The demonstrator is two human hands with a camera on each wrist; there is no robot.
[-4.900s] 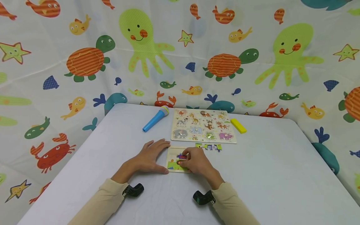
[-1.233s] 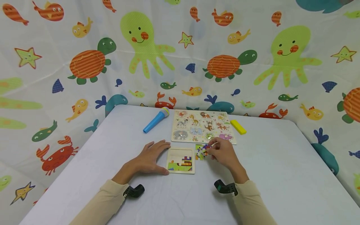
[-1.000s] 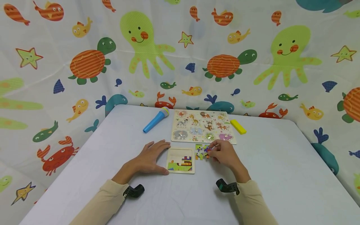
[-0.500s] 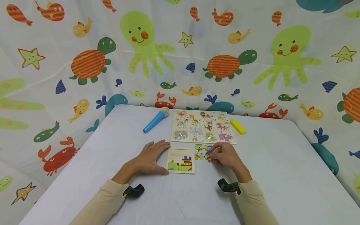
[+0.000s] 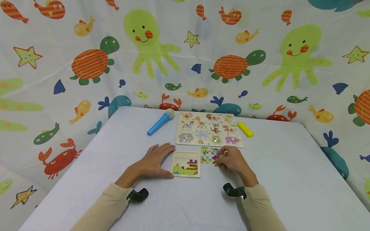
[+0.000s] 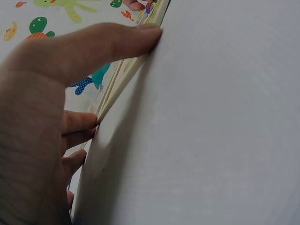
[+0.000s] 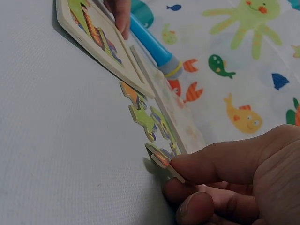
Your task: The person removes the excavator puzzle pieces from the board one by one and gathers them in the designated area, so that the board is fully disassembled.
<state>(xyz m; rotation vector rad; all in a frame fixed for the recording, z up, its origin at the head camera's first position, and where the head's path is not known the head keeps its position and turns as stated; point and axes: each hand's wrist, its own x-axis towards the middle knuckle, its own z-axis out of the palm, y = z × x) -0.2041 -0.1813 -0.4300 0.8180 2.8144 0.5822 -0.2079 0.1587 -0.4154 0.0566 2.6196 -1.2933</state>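
Note:
A small square wooden jigsaw tray (image 5: 180, 157) lies on the white table, its lower part filled with printed pieces and its upper part bare wood. My left hand (image 5: 156, 162) rests at the tray's left side, thumb by the near corner and fingers stretched to the far one. To the right of the tray, my right hand (image 5: 233, 158) pinches a puzzle piece (image 7: 160, 158) between thumb and fingers, tilted close over the table in the right wrist view. Several loose puzzle pieces (image 5: 205, 159) lie between this hand and the tray, the rightmost partly hidden by the fingers.
Behind the tray lies a larger animal peg-puzzle board (image 5: 192, 128). A blue toy microphone (image 5: 159, 124) is at its left and a yellow block (image 5: 245, 129) at its right. A patterned cloth (image 5: 185, 73) hangs behind the table's far edge.
My right hand has gone from the tray, where it held a piece, to the loose pieces at the right. In the last second it lowers slightly. My left hand stays put.

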